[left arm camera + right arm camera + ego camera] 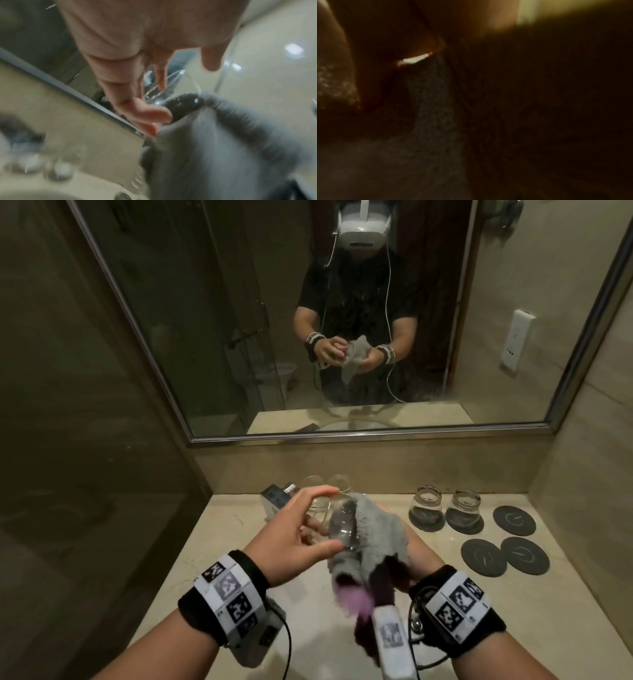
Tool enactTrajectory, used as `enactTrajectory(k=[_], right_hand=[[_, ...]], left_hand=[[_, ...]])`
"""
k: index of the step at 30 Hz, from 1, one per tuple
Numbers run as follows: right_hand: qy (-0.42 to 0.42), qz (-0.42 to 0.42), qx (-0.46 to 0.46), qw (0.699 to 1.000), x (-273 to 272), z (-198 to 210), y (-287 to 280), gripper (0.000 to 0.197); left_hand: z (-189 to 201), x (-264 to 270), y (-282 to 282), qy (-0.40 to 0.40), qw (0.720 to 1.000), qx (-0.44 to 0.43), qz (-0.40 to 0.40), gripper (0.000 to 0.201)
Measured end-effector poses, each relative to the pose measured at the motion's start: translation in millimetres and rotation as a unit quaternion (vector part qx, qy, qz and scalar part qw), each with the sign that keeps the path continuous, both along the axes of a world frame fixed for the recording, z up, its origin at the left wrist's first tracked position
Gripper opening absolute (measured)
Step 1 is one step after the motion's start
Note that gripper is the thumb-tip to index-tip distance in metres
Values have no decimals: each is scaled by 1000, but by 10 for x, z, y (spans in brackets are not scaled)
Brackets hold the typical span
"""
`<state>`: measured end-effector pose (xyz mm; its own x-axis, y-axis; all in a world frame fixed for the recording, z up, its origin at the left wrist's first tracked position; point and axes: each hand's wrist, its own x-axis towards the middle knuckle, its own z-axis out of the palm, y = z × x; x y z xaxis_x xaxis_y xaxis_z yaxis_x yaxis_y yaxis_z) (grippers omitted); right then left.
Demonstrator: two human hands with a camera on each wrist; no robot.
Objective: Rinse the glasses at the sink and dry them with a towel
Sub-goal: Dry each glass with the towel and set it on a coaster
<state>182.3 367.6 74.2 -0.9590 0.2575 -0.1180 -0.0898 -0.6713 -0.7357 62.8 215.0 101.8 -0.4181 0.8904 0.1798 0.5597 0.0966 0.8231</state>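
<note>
Left hand curls thumb and fingers round a clear glass, held tipped on its side above the counter. Right hand is under a grey towel that wraps the far side of the glass; its fingers are hidden by the cloth, so its grip cannot be told, and the right wrist view is dark.

Risks, as judgement: wet glass plus a fingertip-only left grip, so a twist from the towel side could spin it loose and drop it on the hard stone counter. The hanging towel end could also sweep the two glasses standing just behind the hands.

Counter is pale polished stone. On the right, two glasses sit on dark round coasters, with three bare coasters near them. A small box with a metal part sits at back left. A wall mirror above reflects the person and a glass shower. Sink rim only shows blurred in the left wrist view.
</note>
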Motion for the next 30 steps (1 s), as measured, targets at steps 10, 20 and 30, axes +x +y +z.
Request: enactTrajectory(k=[10,20,30], right_hand=[[-31,12,-84,996,-48,-17,-51,38],[-34,-55,-48,997,-92,37,-60,26],[13,-114,73,991,-119,71,-48,10]], left_hand=[[-24,-16,3,137,990,33,-27,57],[24,20,3,112,993,16,-24,54],[88,25,-11,26,1000,14,-1,55]])
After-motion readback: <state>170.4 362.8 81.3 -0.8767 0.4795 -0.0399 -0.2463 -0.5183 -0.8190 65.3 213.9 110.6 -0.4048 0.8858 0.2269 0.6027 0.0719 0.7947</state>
